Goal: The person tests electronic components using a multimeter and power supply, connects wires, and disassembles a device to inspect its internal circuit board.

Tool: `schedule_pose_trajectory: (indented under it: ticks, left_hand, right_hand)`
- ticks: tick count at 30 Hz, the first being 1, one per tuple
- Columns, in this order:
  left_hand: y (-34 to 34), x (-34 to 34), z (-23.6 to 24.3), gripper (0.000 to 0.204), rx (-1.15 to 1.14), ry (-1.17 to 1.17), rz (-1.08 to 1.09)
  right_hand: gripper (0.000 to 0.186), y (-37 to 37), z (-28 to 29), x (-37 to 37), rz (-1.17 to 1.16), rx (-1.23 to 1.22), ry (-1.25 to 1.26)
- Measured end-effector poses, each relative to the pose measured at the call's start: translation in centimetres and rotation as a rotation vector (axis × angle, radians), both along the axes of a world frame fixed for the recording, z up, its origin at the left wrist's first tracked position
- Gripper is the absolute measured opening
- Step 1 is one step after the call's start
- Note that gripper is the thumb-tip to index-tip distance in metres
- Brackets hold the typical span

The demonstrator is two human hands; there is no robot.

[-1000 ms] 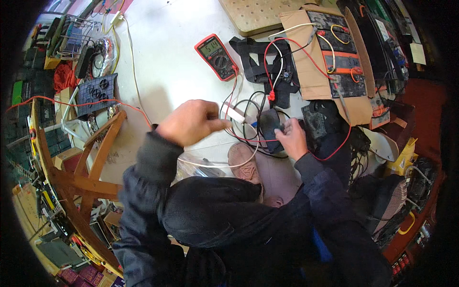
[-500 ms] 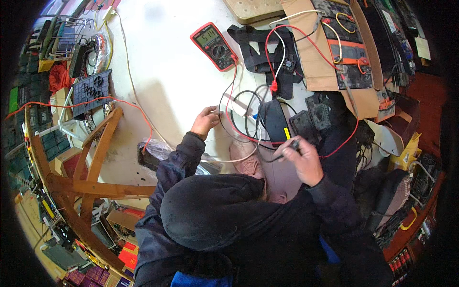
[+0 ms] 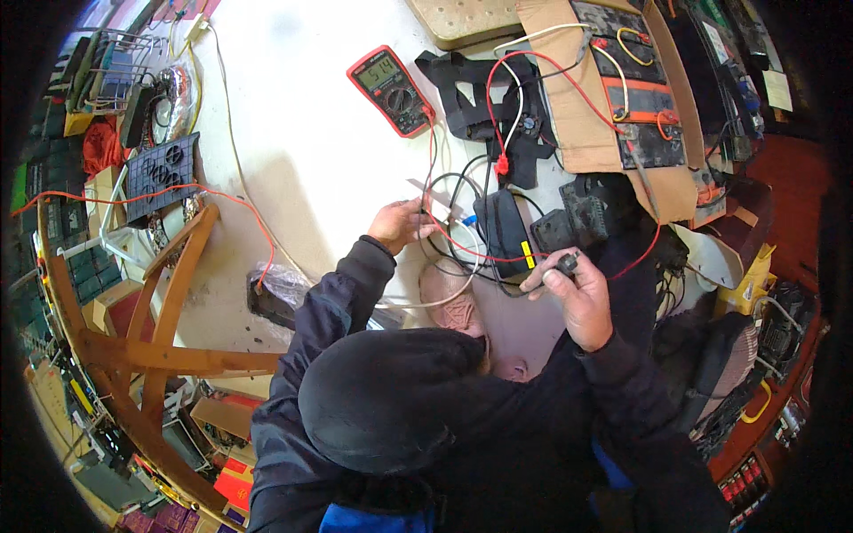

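I was at the testing step, my left hand (image 3: pixel 397 225) pinching the red wire (image 3: pixel 433 160) from the red meter (image 3: pixel 389 78), my right hand (image 3: pixel 573 293) pinching a small black plug (image 3: pixel 566 262), which I judged needed a steady touch next.

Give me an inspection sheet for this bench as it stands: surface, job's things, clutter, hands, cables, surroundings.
Surface: white tabletop, bare in the middle, crowded along the right.
Job's things: red multimeter with its screen lit; black box with a yellow label between the hands.
Clutter: cardboard sheet carrying wired black boards; black strap harness; black vented panel at left.
Hands: left hand on the wires; right hand pinching a small black part.
Cables: red lead running from the multimeter; white and black wires looped around the box.
Surroundings: wooden frame at left; packed shelves round the rim.
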State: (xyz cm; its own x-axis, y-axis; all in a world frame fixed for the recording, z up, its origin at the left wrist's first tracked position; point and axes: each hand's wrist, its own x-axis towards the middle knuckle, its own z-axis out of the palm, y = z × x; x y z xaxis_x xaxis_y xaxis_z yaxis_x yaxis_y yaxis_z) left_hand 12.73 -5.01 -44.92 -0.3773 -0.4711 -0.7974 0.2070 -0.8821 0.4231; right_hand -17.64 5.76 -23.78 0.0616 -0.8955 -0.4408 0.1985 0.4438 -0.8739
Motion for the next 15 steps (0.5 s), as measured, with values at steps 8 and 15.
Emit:
schedule_pose_trajectory:
  ticks: [8,15]
  left_hand:
    - [0.1,-1.2,-7.6,0.047,-0.653,-0.513,-0.465]
    - [-1.3,3.2,-4.7,0.052,-0.215,-0.897,0.028]
  right_hand:
    - [0.014,0.4,0.3,0.5,0.085,0.014,0.02]
    - [0.013,0.6,-0.2,0.2,0.058,0.044,0.047]
